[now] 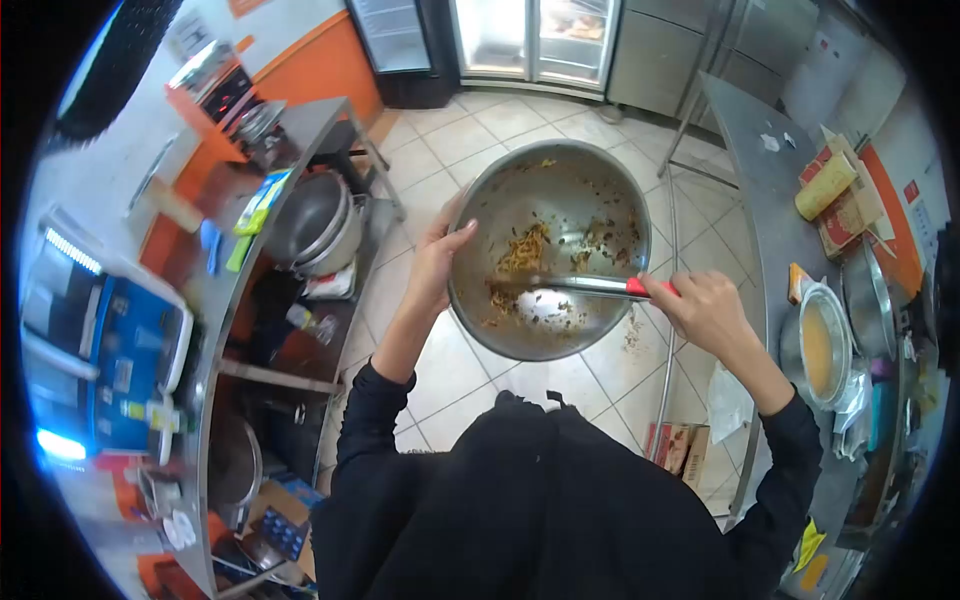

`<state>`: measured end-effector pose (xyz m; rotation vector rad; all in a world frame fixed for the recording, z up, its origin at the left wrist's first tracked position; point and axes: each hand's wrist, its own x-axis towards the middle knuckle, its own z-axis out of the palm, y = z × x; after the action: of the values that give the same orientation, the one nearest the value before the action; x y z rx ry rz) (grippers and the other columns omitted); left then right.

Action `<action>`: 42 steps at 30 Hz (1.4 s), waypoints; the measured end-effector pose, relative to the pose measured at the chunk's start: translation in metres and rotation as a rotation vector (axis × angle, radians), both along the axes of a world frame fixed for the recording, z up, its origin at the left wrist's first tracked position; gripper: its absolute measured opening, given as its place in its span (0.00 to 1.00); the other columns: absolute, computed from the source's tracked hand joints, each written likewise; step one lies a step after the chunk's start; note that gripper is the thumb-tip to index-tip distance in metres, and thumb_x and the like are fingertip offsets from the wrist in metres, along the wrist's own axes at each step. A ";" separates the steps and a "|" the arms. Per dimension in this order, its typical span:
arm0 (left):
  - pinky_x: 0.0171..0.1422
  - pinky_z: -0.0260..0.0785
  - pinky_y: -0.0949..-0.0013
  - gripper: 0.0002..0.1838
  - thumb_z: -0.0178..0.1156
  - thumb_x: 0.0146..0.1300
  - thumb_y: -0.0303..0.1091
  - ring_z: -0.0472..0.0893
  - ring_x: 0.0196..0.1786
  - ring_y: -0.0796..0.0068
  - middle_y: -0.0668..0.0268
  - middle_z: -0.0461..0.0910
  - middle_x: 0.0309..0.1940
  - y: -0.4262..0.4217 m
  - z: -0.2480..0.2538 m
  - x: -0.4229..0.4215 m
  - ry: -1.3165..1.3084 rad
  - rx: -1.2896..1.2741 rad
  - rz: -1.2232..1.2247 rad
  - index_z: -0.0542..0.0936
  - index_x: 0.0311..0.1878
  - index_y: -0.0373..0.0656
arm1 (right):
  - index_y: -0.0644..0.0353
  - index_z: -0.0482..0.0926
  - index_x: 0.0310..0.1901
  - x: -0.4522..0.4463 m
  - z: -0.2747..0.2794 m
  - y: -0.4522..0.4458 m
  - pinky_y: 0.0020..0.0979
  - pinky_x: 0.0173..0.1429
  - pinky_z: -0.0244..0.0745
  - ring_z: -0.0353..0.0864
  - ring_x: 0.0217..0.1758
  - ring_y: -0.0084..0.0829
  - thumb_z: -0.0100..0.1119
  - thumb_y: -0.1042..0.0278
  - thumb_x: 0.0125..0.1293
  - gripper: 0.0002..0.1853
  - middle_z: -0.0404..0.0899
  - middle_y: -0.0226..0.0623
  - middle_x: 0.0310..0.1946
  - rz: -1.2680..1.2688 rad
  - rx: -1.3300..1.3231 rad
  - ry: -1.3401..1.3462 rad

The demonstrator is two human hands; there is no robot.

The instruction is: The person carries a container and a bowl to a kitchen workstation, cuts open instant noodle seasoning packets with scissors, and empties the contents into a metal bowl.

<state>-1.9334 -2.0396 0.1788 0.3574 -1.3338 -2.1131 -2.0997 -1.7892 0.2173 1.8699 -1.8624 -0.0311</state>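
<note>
Where the bowl [590, 165] sits: between the left hand [437, 262] and the right hand [708, 310], over the tiled floor [440, 355]; whether anything props it from beneath cannot be told.
Left hand: holding the bowl by its left rim, thumb over the edge and on the inside, the other fingers mostly hidden outside.
Right hand: closed around the red handle [650, 288] of a tool [585, 284], just right of the bowl.
Tool: metal shaft reaching from the bowl's right rim toward its left part; the far end lies at the food [524, 248], too blurred to make out.
Food: yellow-brown strands heaped left of the bowl's middle, with dark bits scattered over its inner wall.
Left tabletop [308, 122]: left of the bowl, with pots [310, 215] stacked below its top.
Right tabletop [750, 175]: right of the bowl, bearing a basin [800, 350] of orange-yellow contents, a yellow roll [828, 186] and a box [855, 222].
Fridge [530, 45]: beyond the bowl, lit inside.
Carton [682, 450]: on the floor, nearer the person than the bowl and to its right.
</note>
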 end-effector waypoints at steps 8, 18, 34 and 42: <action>0.55 0.56 0.72 0.23 0.47 0.54 0.23 0.66 0.51 0.72 0.61 0.65 0.51 -0.105 -0.001 -0.189 -0.084 -0.050 -0.208 0.61 0.56 0.40 | 0.49 0.72 0.42 -0.137 -0.013 -0.070 0.24 0.20 0.60 0.66 0.16 0.23 0.53 0.71 0.43 0.19 0.63 0.27 0.15 -0.162 0.017 -0.014; 0.56 0.55 0.72 0.23 0.46 0.54 0.22 0.66 0.52 0.73 0.61 0.65 0.51 -0.225 0.006 -0.402 -0.106 -0.116 -0.254 0.62 0.55 0.39 | 0.48 0.72 0.43 -0.349 -0.036 -0.184 0.24 0.20 0.57 0.63 0.16 0.23 0.52 0.72 0.43 0.20 0.63 0.27 0.17 -0.269 -0.102 0.007; 0.60 0.49 0.72 0.23 0.44 0.54 0.21 0.60 0.57 0.72 0.63 0.60 0.55 -0.396 -0.030 -0.796 -0.006 -0.133 -0.431 0.61 0.56 0.41 | 0.49 0.72 0.41 -0.685 -0.047 -0.334 0.27 0.19 0.61 0.67 0.15 0.27 0.54 0.66 0.47 0.16 0.64 0.29 0.14 -0.634 -0.201 -0.070; 0.60 0.47 0.72 0.23 0.45 0.54 0.22 0.58 0.58 0.73 0.64 0.58 0.57 -0.404 -0.051 -0.972 -0.024 -0.088 -0.612 0.61 0.56 0.42 | 0.47 0.71 0.42 -0.792 -0.089 -0.333 0.26 0.18 0.63 0.67 0.14 0.27 0.55 0.64 0.48 0.16 0.64 0.29 0.14 -0.845 -0.082 -0.153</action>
<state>-2.9052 -2.4436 0.1274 -0.0812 -1.7009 -2.5222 -2.8915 -2.1222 0.1287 0.9367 -2.5773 -0.0954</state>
